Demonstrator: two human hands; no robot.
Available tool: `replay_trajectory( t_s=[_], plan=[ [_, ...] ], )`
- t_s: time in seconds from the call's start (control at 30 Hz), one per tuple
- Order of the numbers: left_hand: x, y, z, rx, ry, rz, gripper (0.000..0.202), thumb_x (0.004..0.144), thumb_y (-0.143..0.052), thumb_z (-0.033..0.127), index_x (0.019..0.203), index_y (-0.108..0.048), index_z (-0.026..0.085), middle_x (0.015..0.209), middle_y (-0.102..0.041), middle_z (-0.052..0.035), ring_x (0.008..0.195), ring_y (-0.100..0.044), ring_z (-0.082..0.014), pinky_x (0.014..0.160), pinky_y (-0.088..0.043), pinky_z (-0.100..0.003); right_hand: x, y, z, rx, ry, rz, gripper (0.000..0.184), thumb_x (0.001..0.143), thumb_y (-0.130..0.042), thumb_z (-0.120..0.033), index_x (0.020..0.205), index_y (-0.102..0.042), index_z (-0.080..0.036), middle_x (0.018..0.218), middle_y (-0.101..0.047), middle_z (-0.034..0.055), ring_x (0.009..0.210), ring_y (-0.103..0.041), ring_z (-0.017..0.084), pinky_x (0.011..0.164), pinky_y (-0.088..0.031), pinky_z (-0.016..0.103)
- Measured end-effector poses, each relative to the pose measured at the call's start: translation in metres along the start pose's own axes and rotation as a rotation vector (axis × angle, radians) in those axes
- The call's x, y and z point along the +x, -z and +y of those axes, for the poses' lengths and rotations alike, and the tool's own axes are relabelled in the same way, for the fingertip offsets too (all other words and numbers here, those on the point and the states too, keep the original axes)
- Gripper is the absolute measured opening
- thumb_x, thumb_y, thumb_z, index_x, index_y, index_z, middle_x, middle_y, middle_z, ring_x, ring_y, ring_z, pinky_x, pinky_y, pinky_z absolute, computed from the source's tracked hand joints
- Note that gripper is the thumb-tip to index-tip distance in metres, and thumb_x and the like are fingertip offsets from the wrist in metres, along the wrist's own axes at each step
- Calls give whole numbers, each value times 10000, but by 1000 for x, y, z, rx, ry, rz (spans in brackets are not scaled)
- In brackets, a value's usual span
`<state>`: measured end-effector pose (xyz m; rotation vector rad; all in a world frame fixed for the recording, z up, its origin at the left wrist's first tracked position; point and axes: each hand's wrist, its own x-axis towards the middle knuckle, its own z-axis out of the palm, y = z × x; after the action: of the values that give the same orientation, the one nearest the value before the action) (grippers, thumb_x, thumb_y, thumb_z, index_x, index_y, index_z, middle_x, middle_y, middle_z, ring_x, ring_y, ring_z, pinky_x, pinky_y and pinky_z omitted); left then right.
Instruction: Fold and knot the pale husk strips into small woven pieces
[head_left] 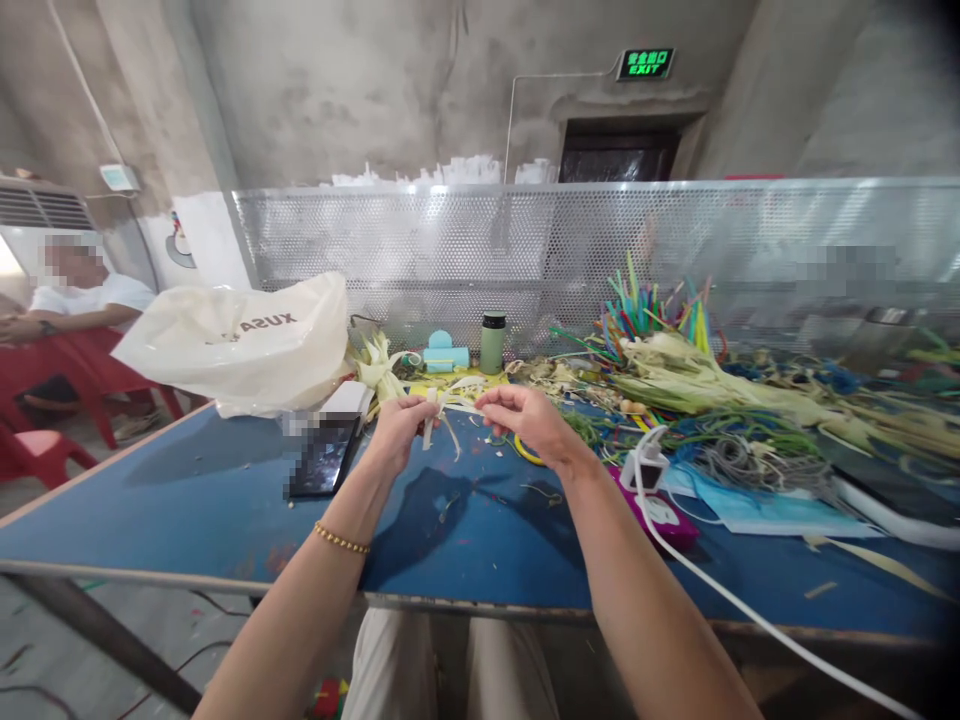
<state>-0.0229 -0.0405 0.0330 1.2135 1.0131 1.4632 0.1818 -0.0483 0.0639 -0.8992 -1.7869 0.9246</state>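
Observation:
My left hand (397, 428) pinches narrow pale strips (430, 430) that look like dried corn husk, between thumb and fingers above the table. Loose ends hang and curl below and to the right of it. Facing it, my right hand (525, 420) has its thumb and fingertips closed on the far end of a strip, so the strip spans the short gap between both hands. Behind my left hand lies a bunch of pale husk (380, 365). A dark tablet-like device (326, 460) rests on the table beside my left wrist.
On the blue table (187, 510) stand a white plastic bag (247, 340) and a green bottle (493, 343). To the right lie long husks (690, 375), coloured stems (652, 305), grey cord (739, 465), a blue face mask (787, 508) and a white cable (720, 590). A person sits far left.

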Motion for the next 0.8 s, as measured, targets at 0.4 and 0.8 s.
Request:
replay_trajectory(
  t_s=[0.4,0.8],
  plan=[
    [-3,-3,-1,-172,114,-131,108,569,-726,184,591,-655,105,564,-564,-19,502,-508,-96,482,-387,-225,2,-9,-5,59,104,291,272,752,-666,-416,682,-633,-155,610,-649,22,476,-515,108,540,-440,265],
    [-4,-7,1,-206,126,-52,134,534,-729,177,570,-626,99,537,-546,-13,481,-502,-92,460,-371,-218,2,-21,0,174,37,367,92,677,-556,-222,650,-621,-163,476,-561,-15,425,-468,114,444,-390,247]
  ],
)
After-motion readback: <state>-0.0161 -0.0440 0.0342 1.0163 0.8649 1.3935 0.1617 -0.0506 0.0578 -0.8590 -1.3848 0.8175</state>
